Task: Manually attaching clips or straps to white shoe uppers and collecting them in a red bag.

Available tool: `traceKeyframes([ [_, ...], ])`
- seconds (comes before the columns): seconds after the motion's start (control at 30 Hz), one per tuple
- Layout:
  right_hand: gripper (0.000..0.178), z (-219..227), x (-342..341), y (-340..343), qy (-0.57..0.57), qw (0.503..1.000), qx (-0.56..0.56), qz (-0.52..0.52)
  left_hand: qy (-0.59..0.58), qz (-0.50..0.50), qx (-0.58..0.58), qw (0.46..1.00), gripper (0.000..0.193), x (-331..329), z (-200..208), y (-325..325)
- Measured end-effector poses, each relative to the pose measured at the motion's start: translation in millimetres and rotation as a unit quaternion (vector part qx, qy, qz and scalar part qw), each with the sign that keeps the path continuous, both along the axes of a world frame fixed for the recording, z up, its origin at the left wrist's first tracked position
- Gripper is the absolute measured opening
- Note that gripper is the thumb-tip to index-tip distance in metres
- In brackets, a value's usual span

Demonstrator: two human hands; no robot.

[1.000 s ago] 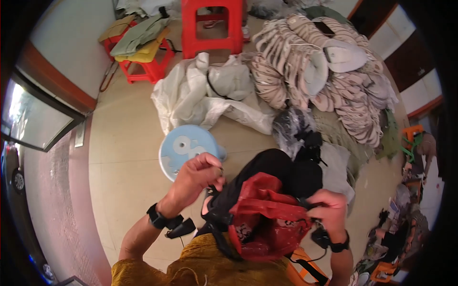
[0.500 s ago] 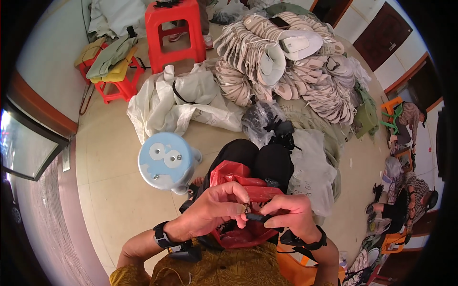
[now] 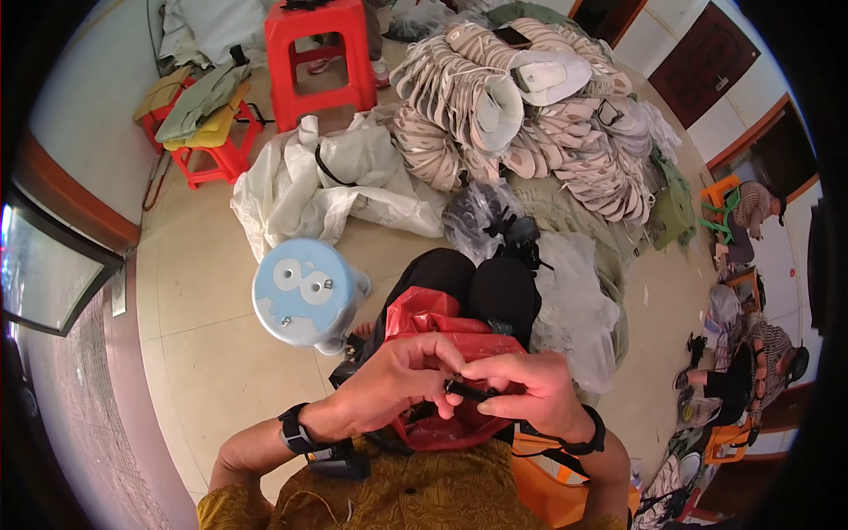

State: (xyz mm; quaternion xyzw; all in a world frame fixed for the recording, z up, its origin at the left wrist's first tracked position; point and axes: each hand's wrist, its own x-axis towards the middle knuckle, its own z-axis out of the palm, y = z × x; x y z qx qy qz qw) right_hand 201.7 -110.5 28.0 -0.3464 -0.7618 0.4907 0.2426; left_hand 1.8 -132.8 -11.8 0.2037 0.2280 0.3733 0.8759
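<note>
Over my lap, my left hand [image 3: 402, 380] and my right hand [image 3: 539, 393] meet at a small black strip-like piece [image 3: 469, 390]. Its left end sits at the closed fingertips of my left hand. The fingers and thumb of my right hand close around its right end. What kind of piece it is, I cannot make out. A red plastic bag [image 3: 424, 309] lies spread on my lap beneath both hands, and dark bits show inside it, partly hidden by my fingers.
A light blue round stool [image 3: 296, 314] with small metal pieces on it stands left of my knees. White sacking [image 3: 296, 199], a heap of beige shoe uppers [image 3: 530, 106] and a red stool [image 3: 322, 75] lie ahead. Two people [image 3: 777, 353] sit at the right.
My right hand has moved left, closer to my left fingertips. The black piece has tilted, its right end now lower. The view has shifted slightly.
</note>
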Motion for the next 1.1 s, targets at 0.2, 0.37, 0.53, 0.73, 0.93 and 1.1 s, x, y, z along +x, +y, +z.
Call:
traceKeyframes([
  [0.2, 0.043, -6, -6, 10, -0.018, 0.994, -0.099, 0.045, 0.126, 0.001, 0.052, 0.991, 0.013, -2, 8, 7],
  [0.37, 0.04, -18, -7, 15, 0.022, 0.996, -0.048, 0.076, 0.193, 0.017, 0.074, 0.978, 0.012, -2, 11, 10],
  [0.53, 0.041, -20, -6, 12, 0.001, 0.997, -0.076, 0.032, 0.183, 0.039, 0.066, 0.98, 0.012, 1, 12, 8],
  [0.73, 0.039, -25, 0, 15, 0.032, 0.989, -0.139, 0.036, 0.143, 0.013, 0.02, 0.99, 0.016, 4, 9, 10],
  [0.93, 0.028, -31, -3, 13, 0.116, 0.966, -0.229, -0.018, 0.134, 0.017, 0.019, 0.991, 0.02, 6, 11, 8],
  [1.1, 0.026, -36, -1, 10, 0.138, 0.96, -0.243, -0.031, 0.161, 0.026, 0.091, 0.982, 0.021, 10, 7, 0],
])
